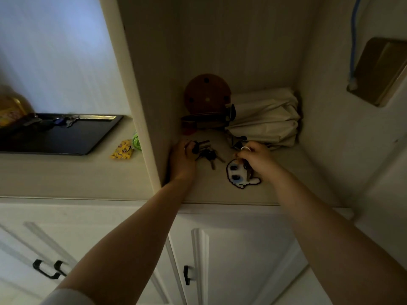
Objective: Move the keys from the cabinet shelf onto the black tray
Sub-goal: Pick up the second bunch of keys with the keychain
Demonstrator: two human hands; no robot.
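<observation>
Both my hands reach into the dim cabinet shelf. My left hand closes on the black end of a dark bunch of keys that lies on the shelf. My right hand pinches the ring of a second key set carrying a white pixel-bead charm, which rests flat on the shelf. The black tray sits on the counter to the left, outside the cabinet, with a set of keys at its far edge.
Behind the keys stand a round brown wooden disc, a folded dark item and a cream folded umbrella. A yellow packet lies on the counter between tray and cabinet wall. White cupboard doors with black handles are below.
</observation>
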